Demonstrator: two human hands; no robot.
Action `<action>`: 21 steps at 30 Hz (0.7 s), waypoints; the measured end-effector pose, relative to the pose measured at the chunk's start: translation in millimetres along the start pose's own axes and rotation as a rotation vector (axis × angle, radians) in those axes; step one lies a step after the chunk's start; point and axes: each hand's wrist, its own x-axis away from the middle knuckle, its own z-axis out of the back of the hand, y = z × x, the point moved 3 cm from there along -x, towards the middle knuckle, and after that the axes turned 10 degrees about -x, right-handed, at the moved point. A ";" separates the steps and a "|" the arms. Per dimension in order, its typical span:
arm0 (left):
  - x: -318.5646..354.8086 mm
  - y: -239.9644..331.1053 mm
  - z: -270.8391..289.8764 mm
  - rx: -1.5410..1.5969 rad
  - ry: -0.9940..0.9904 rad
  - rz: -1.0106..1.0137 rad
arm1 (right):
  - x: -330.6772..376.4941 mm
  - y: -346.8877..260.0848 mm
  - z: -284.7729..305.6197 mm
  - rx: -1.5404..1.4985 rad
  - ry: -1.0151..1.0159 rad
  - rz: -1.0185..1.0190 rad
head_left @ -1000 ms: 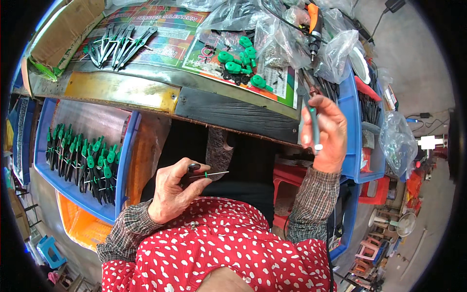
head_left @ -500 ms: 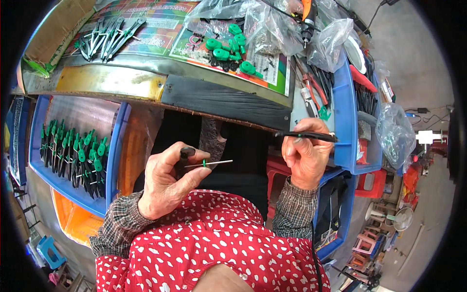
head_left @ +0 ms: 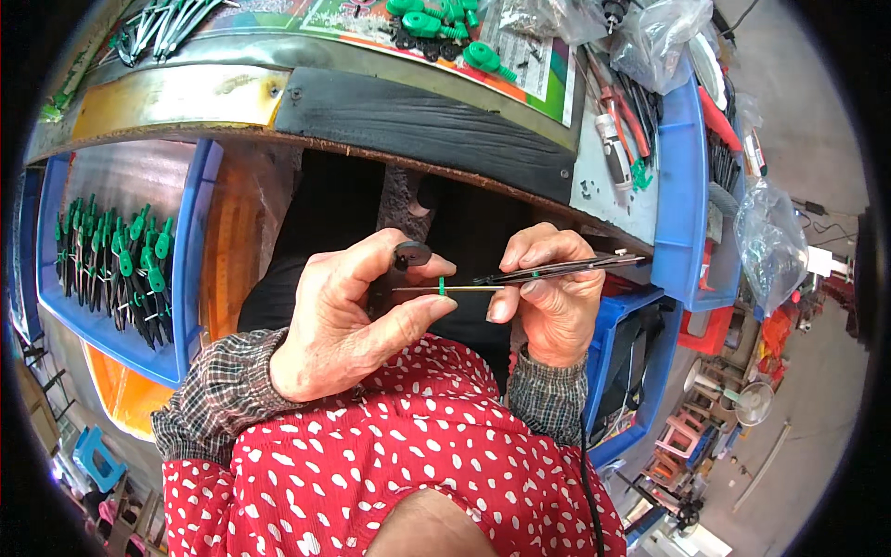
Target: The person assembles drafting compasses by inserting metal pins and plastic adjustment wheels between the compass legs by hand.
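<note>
Red white-dotted apron (head_left: 371,455) — blue bin (head_left: 190,251), checked cuffs (head_left: 218,399)

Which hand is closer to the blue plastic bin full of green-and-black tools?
The left. The left hand is just beside the blue plastic bin, to its right. The right hand is farther right, past the left hand, holding a thin black tool.

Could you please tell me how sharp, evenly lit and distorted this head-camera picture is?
Head view: strong fisheye bend in the workbench edge, black corners; daylight is even, deep shadow under the bench; the left hand, right hand and thin rod are sharp.
</note>
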 end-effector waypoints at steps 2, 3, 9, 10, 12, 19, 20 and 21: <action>-2.4 1.2 -2.1 -0.025 -0.023 0.007 | 3.2 1.7 3.0 0.022 -0.014 -0.008; -3.5 1.2 -2.7 -0.036 -0.028 0.028 | 4.8 3.2 3.8 -0.010 -0.005 -0.007; -9.0 -4.3 -5.0 -0.083 -0.026 0.018 | 9.1 12.6 9.4 -0.031 0.025 -0.003; -10.0 -4.3 -5.4 -0.099 -0.027 -0.005 | 8.9 13.6 10.7 -0.044 0.014 0.000; -11.4 -4.0 -5.3 -0.107 -0.027 -0.013 | 7.8 14.7 11.9 -0.059 0.006 0.002; -12.4 -3.9 -6.4 -0.236 0.022 -0.097 | 4.1 19.2 10.7 -0.061 -0.031 0.012; -12.5 -4.2 -6.2 -0.239 0.023 -0.096 | 3.8 19.6 10.2 -0.063 -0.036 0.014; -12.6 -3.8 -5.8 -0.262 0.030 -0.127 | 4.1 19.9 10.1 -0.066 -0.037 0.014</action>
